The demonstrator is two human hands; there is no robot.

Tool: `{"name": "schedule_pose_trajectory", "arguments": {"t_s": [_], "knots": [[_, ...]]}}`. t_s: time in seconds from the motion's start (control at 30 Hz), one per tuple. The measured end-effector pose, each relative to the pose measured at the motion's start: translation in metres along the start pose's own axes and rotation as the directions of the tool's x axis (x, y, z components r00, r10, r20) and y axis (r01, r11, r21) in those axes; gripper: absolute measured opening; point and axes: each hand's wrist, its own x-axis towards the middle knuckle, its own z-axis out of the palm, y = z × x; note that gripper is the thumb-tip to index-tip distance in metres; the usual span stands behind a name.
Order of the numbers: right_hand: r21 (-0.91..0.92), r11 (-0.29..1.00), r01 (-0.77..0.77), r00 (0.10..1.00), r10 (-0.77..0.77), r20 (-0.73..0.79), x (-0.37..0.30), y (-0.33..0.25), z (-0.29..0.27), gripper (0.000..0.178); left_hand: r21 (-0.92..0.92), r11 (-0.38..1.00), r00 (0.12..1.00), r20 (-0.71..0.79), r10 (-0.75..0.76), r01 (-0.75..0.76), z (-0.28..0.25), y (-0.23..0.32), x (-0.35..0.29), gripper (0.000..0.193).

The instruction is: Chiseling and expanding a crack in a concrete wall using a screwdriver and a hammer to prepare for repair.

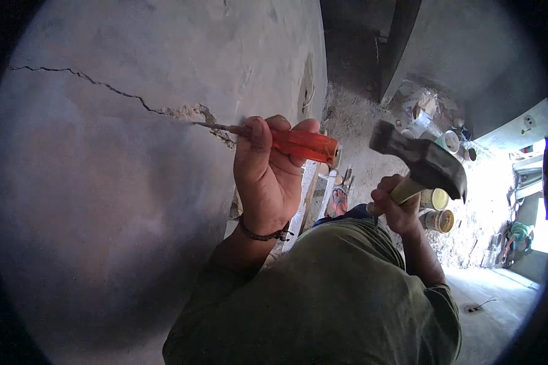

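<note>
Left hand [268,176] curled around a red-handled tool [303,143], right hand [402,211] around a hammer [421,157]; yellowish buckets [431,220] beyond, contents unclear.

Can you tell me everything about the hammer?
The hammer has a dark, metal-looking head with a blunt striking end at left and a curved claw at right. Its pale yellowish handle is mostly hidden in the right hand gripping it. It's tilted, clear of the red-handled tool.
</note>
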Motion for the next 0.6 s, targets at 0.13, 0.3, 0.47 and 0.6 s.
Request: {"name": "schedule_pose_trajectory", "arguments": {"t_s": [0.13,0.3,0.47,0.6], "knots": [[-0.012,0.994,0.109,0.994,-0.108,0.016,0.003,-0.005,-0.002,0.009,-0.028,1.0,1.0,0.025,-0.003,0.004,0.001,0.001,0.0,0.02],[0.124,0.992,0.022,0.996,-0.012,-0.086,0.004,-0.008,-0.008,0.015,0.02,1.0,0.999,-0.043,0.003,-0.002,0.003,0.0,-0.001,0.02],[0.129,0.991,0.018,0.991,-0.001,-0.132,0.002,0.0,-0.01,0.014,-0.023,1.0,0.999,-0.049,0.006,-0.007,0.008,-0.001,0.0,0.019],[0.066,0.998,0.011,0.994,-0.004,-0.108,0.003,-0.006,-0.012,0.012,0.017,1.0,1.0,0.005,0.001,-0.001,0.001,-0.003,0.005,0.02]]}}
